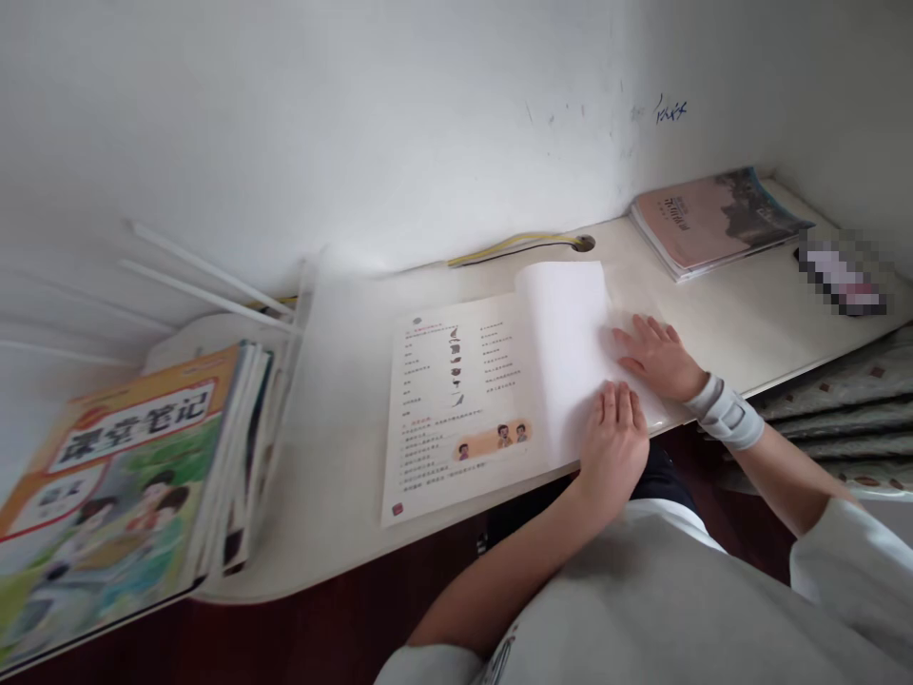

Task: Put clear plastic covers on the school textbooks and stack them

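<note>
A printed book (456,419) lies on the white desk, its page showing small pictures, lines of text and an orange cartoon strip. Along its right side a blank white sheet (567,352) curves upward. My left hand (617,433) rests on the lower right part of this sheet, fingers side by side and laid flat; its thumb is hidden. Just above it, my right hand (660,357), with a pale wristband, lies palm down with fingers spread at the sheet's right edge. Something clear and shiny, like plastic film (650,407), shows between the hands.
Upright workbooks (135,485) stand at the left by a white wire rack (214,276). A stack of books (713,224) lies at the back right, near a blurred-out object (842,276). Cables (510,245) run along the wall into a desk hole (583,244). Patterned curtain (842,409) hangs at right.
</note>
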`<state>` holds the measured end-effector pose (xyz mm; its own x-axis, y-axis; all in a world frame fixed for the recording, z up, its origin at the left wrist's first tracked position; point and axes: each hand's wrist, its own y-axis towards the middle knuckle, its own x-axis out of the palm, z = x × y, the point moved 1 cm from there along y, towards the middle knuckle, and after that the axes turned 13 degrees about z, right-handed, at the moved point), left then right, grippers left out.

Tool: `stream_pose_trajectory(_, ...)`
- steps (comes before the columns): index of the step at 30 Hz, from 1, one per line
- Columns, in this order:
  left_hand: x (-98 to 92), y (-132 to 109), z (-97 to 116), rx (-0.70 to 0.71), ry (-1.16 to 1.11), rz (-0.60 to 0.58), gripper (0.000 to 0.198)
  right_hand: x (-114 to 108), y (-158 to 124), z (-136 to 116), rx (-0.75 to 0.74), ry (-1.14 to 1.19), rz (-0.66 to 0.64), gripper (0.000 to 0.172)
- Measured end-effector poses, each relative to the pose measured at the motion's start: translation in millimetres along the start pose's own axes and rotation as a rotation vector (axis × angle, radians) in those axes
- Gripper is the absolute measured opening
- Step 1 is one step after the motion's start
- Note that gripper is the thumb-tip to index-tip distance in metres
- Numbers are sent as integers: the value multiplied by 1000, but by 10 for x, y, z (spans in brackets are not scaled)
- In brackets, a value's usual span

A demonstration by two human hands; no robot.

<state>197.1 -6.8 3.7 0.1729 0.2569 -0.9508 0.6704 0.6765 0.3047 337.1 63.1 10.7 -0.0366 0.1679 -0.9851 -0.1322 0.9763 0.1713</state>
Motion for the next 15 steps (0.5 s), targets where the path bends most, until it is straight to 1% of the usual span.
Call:
stream_pose_trajectory(2,-62,58,-136,104,-81,-77,40,-18,161,-22,-25,-43,-44,50)
stream_pose_trajectory(4,-152,225,-386,225,-209,-165,39,-22,254,-41,-40,-55,-61,51)
stream_pose_trajectory(5,-197,357,-545,264,-276,-204,35,-20,274,-51,-44,-54,-58,50)
stream_pose_trajectory(6,-238,524,-725,220,-287,-189,34,-14,280,-59,-42,-53,-47,49)
stream_pose_trajectory(9,-286,1138,-1248,-36,-143,14,35,14,256,-85,-14,-78,13,45)
stream_pose_trajectory(10,-265,1342,-1384,-116,-106,44,36,24,246,-95,-3,-88,34,45)
stream_pose_trajectory(11,-226,1529,-1493,-189,-93,22,36,34,239,-104,6,-92,47,45)
stream_pose_trajectory(12,-172,1692,-1576,-250,-98,-31,36,43,234,-113,11,-91,53,44)
stream_pose_trajectory(13,-115,1827,-1633,-270,-103,-68,34,51,233,-122,15,-86,57,44)
stream_pose_trajectory(15,1,2005,-1702,-283,-122,-135,30,67,235,-139,28,-76,67,43)
